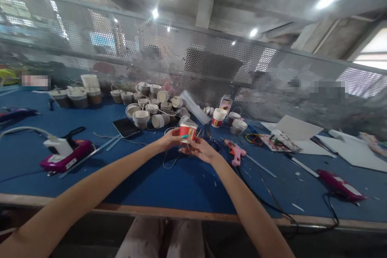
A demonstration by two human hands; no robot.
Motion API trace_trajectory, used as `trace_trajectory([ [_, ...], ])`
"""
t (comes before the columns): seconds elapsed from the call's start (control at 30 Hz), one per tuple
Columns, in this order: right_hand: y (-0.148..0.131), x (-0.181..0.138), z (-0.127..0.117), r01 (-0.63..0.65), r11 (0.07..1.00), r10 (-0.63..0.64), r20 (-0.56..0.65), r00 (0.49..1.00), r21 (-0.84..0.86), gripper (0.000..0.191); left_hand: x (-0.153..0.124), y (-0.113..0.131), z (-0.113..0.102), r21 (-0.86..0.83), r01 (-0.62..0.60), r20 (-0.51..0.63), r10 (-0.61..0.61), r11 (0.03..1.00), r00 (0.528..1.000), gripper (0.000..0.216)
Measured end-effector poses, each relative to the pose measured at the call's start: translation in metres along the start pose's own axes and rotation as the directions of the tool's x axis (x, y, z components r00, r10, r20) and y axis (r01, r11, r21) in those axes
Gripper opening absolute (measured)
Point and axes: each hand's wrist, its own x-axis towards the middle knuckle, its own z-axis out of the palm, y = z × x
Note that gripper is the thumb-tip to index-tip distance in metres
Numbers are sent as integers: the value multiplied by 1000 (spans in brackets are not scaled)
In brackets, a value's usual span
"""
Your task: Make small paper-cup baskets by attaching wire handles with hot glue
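Both my hands meet over the middle of the blue table (157,185). Between them is a small red and white paper cup (188,131), held upright a little above the table. My left hand (171,138) grips the cup's left side with its fingers curled. My right hand (200,148) is closed at the cup's lower right, pinching near its base; a thin white cord (169,164) trails from there down onto the table. What the right fingers pinch is too small to make out.
A heap of paper cups (151,109) lies behind my hands, with a phone (125,127) beside it. A pink glue gun (236,151) lies right of my hands, a purple one (65,154) at left, another (340,185) at right. White sheets (298,129) lie far right.
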Motion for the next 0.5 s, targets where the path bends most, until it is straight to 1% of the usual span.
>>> trace_trajectory([
  [0.07, -5, -3, 0, -111, 993, 113, 58, 992, -34, 30, -6, -3, 1, -49, -1, -72, -2, 999, 997, 53],
  [0.13, -13, -6, -4, -215, 975, 219, 93, 971, -47, 28, -10, -3, 2, -81, -31, -160, 17, 996, 987, 51],
  [0.2, -20, -8, -10, -284, 957, 289, 108, 951, -58, 38, -12, -3, 2, -92, -46, -219, 25, 995, 975, 50],
  [0.27, -23, -9, -15, -307, 948, 314, 108, 943, -79, 51, -12, -4, 2, -97, -25, -245, 1, 995, 969, 50],
  [0.3, -24, -9, -16, -297, 951, 305, 95, 948, -85, 54, -12, -5, 2, -104, -14, -247, -12, 994, 969, 51],
  [0.33, -24, -10, -18, -269, 959, 275, 68, 959, -86, 53, -12, -6, 2, -114, -6, -238, -21, 993, 971, 52],
  [0.43, -24, -11, -19, -97, 993, 95, -39, 995, -66, 39, -11, -10, 2, -135, 10, -184, -35, 991, 982, 55],
  [0.5, -25, -13, -19, 18, 999, -20, -63, 998, -29, 34, -11, -11, 2, -137, 18, -170, -41, 990, 985, 55],
])
